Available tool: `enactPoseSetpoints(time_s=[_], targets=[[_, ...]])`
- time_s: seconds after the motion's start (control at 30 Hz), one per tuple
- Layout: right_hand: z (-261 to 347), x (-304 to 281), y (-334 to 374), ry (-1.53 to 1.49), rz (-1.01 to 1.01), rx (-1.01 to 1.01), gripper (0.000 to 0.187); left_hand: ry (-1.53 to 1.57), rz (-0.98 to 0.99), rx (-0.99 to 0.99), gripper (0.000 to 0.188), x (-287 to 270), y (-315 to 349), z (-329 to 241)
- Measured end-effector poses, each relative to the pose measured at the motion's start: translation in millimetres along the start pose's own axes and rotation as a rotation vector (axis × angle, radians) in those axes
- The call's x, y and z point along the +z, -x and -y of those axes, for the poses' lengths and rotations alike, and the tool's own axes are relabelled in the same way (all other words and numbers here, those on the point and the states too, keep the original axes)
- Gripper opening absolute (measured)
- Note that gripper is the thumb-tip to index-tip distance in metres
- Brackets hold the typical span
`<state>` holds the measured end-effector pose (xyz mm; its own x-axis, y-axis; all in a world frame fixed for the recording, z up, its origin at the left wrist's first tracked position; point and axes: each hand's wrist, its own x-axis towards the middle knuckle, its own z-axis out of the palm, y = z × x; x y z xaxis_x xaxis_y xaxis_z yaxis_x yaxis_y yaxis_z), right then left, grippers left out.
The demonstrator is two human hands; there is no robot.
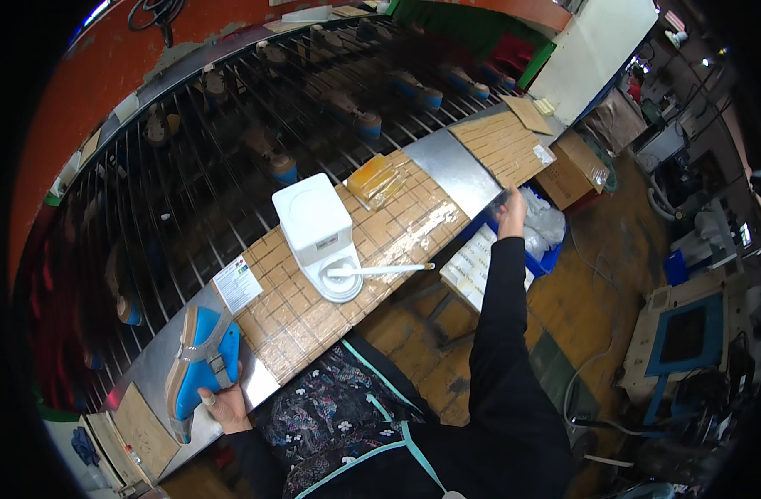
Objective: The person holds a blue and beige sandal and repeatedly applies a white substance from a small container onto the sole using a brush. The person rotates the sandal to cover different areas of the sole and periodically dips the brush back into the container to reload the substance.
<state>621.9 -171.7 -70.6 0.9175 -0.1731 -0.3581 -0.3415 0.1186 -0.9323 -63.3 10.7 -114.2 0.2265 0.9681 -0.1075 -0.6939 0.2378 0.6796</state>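
At the lower left, my left hand (225,406) is closed on a blue shoe last (204,358) with a grey strappy sandal upper and a tan sole edge on it. The last stands tilted over the bare metal end of the ledge. My right arm reaches forward to the ledge's right part, where my right hand (511,214) is at the metal edge. Its fingers look curled; anything in them is hidden. Between my hands stands a white dispenser (314,220) with a round cup at its base, and a white-handled brush (380,270) lies across the cup.
Beyond the cardboard-covered ledge (272,333), a rack of metal rods (231,125) carries several lasted shoes. A yellowish block in clear wrap (375,180) and a printed card (237,284) lie on the ledge. Below at right are a white box (476,266) and a blue crate (549,263).
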Motion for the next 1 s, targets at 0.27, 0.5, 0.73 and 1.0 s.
enactPoseSetpoints(time_s=[0.27,0.5,0.73,1.0], targets=[[-8,-15,-83,0.129,0.215,-0.393,0.020,0.166,-0.100,-0.019,0.090,2,5,-5],[34,-57,-37,-0.601,0.635,0.039,0.039,0.176,0.019,-0.014,0.097,10,5,4],[76,7,143,-0.451,1.275,0.197,0.053,0.192,0.072,-0.052,0.095,2,9,8],[47,214,379,-0.026,1.521,0.174,0.054,0.299,0.100,-0.093,0.096,11,20,2]])
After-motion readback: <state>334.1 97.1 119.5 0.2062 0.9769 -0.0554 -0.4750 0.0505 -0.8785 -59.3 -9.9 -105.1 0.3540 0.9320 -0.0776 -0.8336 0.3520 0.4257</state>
